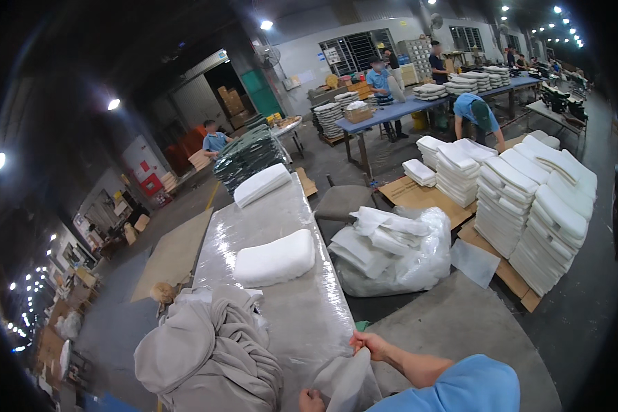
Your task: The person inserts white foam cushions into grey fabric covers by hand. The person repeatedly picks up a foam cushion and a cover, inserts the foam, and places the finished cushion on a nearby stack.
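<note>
A thin, whitish translucent sheet (347, 381) hangs between my hands at the near right end of the long table (281, 302). My right hand (367, 345) pinches its upper edge beside the table's right side. Low in the picture, my left hand (312, 401) has its fingers curled at the sheet's left edge; part of that hand is cut off by the frame. Left of my hands lies a heap of grey fabric (209, 343). Farther up the plastic-covered table are a white foam pad (276, 259) and, beyond it, a second white pad (262, 184).
A clear plastic bag (429, 254) stuffed with white sheets stands right of the table. Tall stacks of white pads (505, 206) rest on cardboard, where a person (477, 113) bends over. A chair (350, 201), wrapped dark stacks (254, 159) and a blue table (391, 111) lie beyond.
</note>
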A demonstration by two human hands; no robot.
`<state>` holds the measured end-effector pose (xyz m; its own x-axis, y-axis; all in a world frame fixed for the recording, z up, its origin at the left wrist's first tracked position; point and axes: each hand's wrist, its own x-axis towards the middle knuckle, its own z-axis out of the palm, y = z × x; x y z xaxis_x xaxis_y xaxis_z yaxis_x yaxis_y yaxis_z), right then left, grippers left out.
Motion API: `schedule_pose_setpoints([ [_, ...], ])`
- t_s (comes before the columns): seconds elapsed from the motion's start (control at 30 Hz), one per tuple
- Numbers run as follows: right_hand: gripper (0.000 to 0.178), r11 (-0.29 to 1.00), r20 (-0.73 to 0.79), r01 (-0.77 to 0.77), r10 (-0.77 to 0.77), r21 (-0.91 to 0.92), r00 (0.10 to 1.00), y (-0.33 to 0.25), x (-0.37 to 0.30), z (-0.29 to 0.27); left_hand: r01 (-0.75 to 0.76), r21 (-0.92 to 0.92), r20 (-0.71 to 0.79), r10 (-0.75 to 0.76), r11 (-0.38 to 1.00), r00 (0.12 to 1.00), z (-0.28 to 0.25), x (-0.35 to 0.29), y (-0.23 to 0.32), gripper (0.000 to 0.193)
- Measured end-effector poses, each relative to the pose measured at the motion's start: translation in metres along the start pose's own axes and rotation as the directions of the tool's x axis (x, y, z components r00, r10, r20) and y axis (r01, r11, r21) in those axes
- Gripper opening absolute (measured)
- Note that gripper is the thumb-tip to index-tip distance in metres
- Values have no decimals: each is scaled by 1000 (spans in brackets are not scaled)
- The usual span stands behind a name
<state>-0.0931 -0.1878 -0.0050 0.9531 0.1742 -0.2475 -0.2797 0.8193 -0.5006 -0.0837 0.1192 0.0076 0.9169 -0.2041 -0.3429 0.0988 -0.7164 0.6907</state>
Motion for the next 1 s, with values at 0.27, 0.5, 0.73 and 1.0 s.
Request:
schedule_pose_setpoints([
  [0.27, 63, 715, 243, -477, 653, -512, 717, -50, 39, 13, 106, 28, -327, -91, 994, 941, 4, -37, 1, 44],
  [0.5, 67, -156, -195, -116, 763, -981, 617, -21, 78, 54, -8, 95, -400, 45, 995, 916, 6, -52, 33, 28],
  [0.73, 64, -414, -71, 192, 541, -890, 838, 13, 85, 59, 162, 112, 145, -177, 981, 973, -36, -67, -18, 64],
  [1.0, 40, -697, -436, 308, 671, -648, 600, 55, 124, 71, 365, 79, 144, -373, 928, 917, -17, -79, -57, 72],
])
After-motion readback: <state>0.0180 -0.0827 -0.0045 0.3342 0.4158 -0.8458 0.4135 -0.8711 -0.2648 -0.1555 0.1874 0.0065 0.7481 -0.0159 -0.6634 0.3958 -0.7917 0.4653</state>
